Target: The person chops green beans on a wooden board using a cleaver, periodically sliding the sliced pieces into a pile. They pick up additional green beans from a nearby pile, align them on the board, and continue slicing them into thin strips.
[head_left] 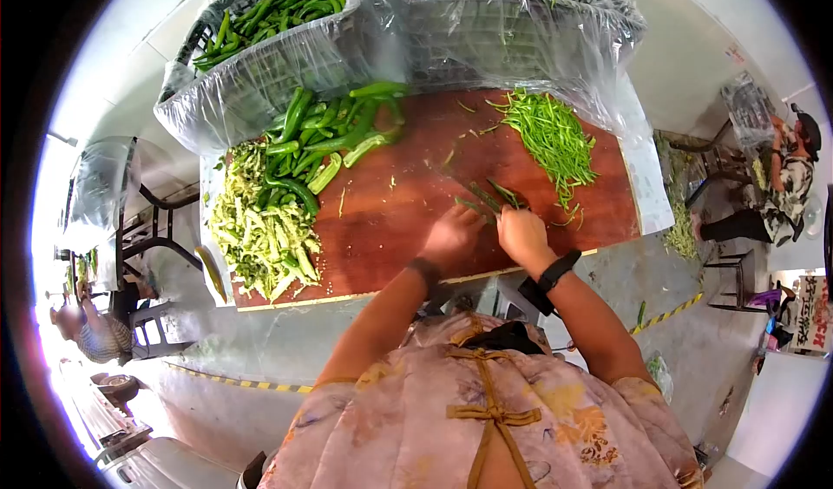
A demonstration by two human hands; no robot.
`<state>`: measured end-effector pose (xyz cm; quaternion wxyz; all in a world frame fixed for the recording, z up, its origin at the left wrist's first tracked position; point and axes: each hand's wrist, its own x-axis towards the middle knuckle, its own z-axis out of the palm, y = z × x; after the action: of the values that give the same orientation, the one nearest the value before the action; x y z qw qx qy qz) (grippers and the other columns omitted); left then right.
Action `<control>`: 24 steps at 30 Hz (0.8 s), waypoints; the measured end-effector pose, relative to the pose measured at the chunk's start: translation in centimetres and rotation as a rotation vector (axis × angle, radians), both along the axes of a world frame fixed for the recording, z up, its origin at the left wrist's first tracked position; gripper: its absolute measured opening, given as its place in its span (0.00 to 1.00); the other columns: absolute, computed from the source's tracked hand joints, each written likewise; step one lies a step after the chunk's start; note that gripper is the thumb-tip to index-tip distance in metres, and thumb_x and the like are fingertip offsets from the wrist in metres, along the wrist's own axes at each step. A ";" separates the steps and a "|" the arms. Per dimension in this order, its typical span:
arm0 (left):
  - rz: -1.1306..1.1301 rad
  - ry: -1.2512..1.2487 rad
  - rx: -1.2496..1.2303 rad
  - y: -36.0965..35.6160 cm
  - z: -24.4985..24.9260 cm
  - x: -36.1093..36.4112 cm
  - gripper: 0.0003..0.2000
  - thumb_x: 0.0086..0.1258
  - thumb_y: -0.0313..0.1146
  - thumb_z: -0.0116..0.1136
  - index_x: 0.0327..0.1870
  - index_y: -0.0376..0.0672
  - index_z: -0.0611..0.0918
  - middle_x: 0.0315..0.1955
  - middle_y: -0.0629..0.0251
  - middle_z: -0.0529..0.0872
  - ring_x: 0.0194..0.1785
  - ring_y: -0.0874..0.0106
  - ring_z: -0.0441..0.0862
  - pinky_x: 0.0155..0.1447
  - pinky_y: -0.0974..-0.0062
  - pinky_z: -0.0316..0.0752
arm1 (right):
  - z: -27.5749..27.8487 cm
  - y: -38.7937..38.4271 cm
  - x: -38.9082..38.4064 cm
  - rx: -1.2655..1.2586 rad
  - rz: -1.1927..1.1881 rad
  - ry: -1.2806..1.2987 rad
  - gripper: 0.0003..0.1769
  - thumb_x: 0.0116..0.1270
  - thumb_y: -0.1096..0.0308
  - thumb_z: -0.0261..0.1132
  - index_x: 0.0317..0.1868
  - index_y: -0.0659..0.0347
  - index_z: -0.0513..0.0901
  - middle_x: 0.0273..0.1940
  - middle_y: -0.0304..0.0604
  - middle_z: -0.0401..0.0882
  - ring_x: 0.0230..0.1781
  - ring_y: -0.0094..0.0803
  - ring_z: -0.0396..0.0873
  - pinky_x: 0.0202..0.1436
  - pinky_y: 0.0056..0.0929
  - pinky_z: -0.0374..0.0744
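Near the front edge of the red-brown board [382, 229], my right hand [524, 239] is wrapped round the handle of a knife [484, 196], whose blade points up and left. Beside it my left hand [453, 236], blurred by motion, has its fingers bent close over a green pepper piece [468, 204]. A thin green strip [506, 194] lies by the blade. Shredded green pepper [551, 142] is heaped at the board's right. Whole and halved peppers [325, 133] lie at the upper left, above a pile of pale green cores [265, 233].
Behind the board stand two plastic-lined crates, the left one [260, 68] holding green peppers, the right one [512, 38] partly in view. One person [794, 172] is at the far right, another [100, 328] at the far left. A black stool [742, 285] stands on the right.
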<state>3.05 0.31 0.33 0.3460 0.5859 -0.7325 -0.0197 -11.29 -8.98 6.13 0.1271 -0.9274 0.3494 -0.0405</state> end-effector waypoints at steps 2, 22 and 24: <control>0.046 0.011 -0.067 -0.1 -0.9 -0.2 0.13 0.48 0.28 0.55 0.37 0.41 0.81 0.39 0.63 0.80 0.46 0.62 0.75 0.51 0.69 0.73 | 0.6 -0.5 0.7 -0.014 -0.045 -0.009 0.14 0.65 0.62 0.57 0.27 0.64 0.78 0.24 0.56 0.79 0.26 0.54 0.78 0.30 0.49 0.77; 0.156 0.020 -0.093 0.2 0.7 -0.3 0.03 0.47 0.27 0.54 0.25 0.43 0.76 0.32 0.61 0.75 0.43 0.60 0.73 0.47 0.63 0.71 | 1.8 2.6 -4.7 0.097 -0.002 0.050 0.12 0.63 0.63 0.59 0.29 0.65 0.77 0.24 0.58 0.78 0.28 0.56 0.78 0.33 0.51 0.76; 0.133 0.046 -0.078 0.3 0.7 -0.4 0.03 0.47 0.27 0.55 0.25 0.42 0.76 0.32 0.61 0.75 0.43 0.60 0.73 0.47 0.64 0.71 | 0.6 1.8 -3.2 0.106 0.007 0.025 0.13 0.64 0.63 0.58 0.29 0.65 0.77 0.24 0.57 0.78 0.28 0.56 0.78 0.32 0.50 0.76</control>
<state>2.69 0.60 0.98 0.3856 0.6188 -0.6841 0.0184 -14.52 -7.15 6.77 0.1720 -0.9210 0.3492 -0.0099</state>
